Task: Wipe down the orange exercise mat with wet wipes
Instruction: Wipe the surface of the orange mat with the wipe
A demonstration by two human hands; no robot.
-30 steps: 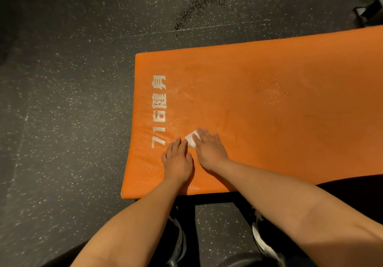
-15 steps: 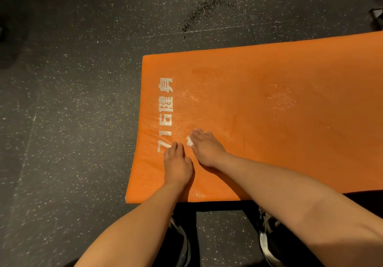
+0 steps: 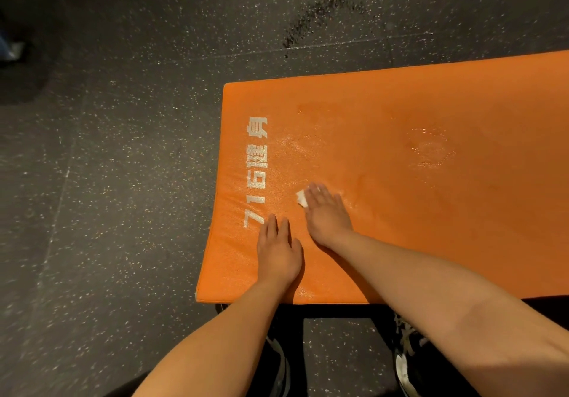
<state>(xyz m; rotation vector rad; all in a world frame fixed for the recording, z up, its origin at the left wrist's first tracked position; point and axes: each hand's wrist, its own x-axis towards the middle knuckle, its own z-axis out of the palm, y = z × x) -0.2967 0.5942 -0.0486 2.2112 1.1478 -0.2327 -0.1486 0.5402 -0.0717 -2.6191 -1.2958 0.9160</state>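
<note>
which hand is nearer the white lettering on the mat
Left. The left hand lies flat with its fingertips right beside the bottom of the white lettering. The right hand, pressing the wet wipe, is further in on the orange mat.

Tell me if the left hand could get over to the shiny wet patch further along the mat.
Probably not without shifting: the left hand is flat by the lettering, and the right hand with the wipe lies between it and the wet patch.
</note>
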